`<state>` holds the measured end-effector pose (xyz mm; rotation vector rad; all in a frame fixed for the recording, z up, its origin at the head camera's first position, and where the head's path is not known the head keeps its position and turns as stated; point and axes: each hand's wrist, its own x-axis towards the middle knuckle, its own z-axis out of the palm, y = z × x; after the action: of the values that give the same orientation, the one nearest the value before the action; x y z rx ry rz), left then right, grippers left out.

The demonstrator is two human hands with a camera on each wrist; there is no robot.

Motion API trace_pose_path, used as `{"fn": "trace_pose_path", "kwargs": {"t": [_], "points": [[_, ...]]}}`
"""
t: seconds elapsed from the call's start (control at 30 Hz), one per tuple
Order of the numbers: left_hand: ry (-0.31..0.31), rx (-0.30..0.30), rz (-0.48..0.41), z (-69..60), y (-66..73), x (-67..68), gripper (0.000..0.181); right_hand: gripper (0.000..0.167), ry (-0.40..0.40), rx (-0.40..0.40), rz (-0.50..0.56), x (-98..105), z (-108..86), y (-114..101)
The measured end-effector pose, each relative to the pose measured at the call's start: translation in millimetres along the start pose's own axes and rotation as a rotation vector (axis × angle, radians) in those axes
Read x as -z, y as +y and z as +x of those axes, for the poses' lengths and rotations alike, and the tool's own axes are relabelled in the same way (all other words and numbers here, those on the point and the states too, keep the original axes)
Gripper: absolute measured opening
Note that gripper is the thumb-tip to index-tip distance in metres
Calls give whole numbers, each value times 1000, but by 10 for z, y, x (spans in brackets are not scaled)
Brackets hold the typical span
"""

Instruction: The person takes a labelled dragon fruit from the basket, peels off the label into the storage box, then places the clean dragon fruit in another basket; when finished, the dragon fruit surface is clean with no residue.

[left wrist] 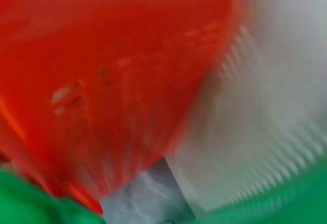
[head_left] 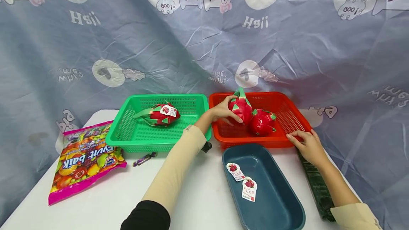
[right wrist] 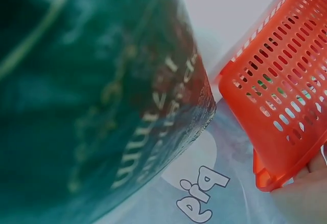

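Note:
In the head view my left hand (head_left: 225,111) grips a red dragon fruit (head_left: 241,109) with green leaf tips, at the left part of the red basket (head_left: 287,120). A second dragon fruit (head_left: 262,122) lies beside it in that basket. My right hand (head_left: 310,148) holds the basket's front right rim; part of this hand (right wrist: 306,191) shows at the basket's corner in the right wrist view. One more dragon fruit (head_left: 161,114), with a white label, lies in the green basket (head_left: 156,148). The left wrist view is blurred and shows the red basket (left wrist: 117,106), without my left hand clearly visible.
A blue tray (head_left: 271,194) with two labels (head_left: 249,189) stands in front of the red basket. At the left lie a candy bag (head_left: 86,159) and a wrapped candy (head_left: 145,159). A dark green package (head_left: 316,184) lies under my right forearm. A patterned cloth (head_left: 159,52) hangs behind.

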<state>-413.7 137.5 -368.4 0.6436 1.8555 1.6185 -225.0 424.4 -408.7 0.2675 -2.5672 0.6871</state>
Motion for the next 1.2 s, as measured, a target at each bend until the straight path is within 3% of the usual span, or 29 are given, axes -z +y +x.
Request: {"fn": "trace_pose_path", "kwargs": {"t": [0.27, 0.4, 0.53, 0.8, 1.13, 1.2], "points": [[-6, 107, 93, 39, 50, 30, 99, 18, 8, -2, 16, -19, 13, -17], [6, 160, 204, 62, 37, -39, 96, 18, 11, -5, 24, -25, 3, -15], [-14, 194, 229, 108, -58, -172, 90, 18, 8, -10, 28, -37, -11, -10], [-116, 125, 99, 221, -185, -465, 88, 16, 10, -14, 15, -47, 12, -30], [-143, 105, 80, 247, -210, -524, 87, 19, 6, -35, 12, -31, -5, -35], [-129, 80, 120, 240, -211, -540, 84, 21, 7, -38, 12, -29, -22, -22]]}}
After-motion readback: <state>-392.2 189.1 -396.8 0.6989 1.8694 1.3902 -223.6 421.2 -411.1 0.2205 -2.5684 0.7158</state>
